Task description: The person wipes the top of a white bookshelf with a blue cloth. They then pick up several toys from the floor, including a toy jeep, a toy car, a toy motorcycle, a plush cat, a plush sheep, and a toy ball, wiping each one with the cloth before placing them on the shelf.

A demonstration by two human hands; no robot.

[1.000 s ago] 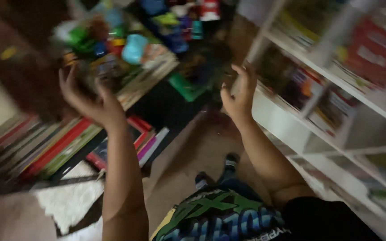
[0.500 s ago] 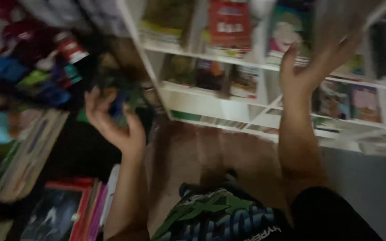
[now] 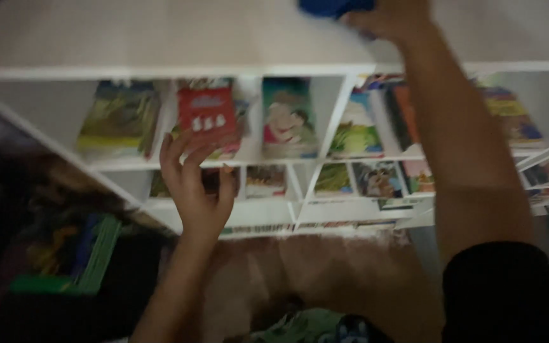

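My left hand (image 3: 197, 184) is raised in front of the white shelf unit (image 3: 160, 70), fingers spread, holding nothing. It hovers just below a red book (image 3: 208, 111) standing in an upper compartment. My right hand (image 3: 386, 18) reaches onto the top of the shelf unit and touches a blue thing (image 3: 335, 7) at the frame's upper edge; whether it grips that thing is unclear because of blur. The right arm in a black sleeve crosses the shelf's right side.
Several picture books (image 3: 289, 117) stand face-out in the shelf's compartments. A green and yellow box (image 3: 71, 254) lies on the dark floor at the left. Brown carpet (image 3: 312, 273) lies before the shelf. A patterned garment (image 3: 306, 327) shows at the bottom.
The view swung from the toys and books on the floor up to the shelf unit. Both hands rose; the right hand reached the shelf top and the blue thing.
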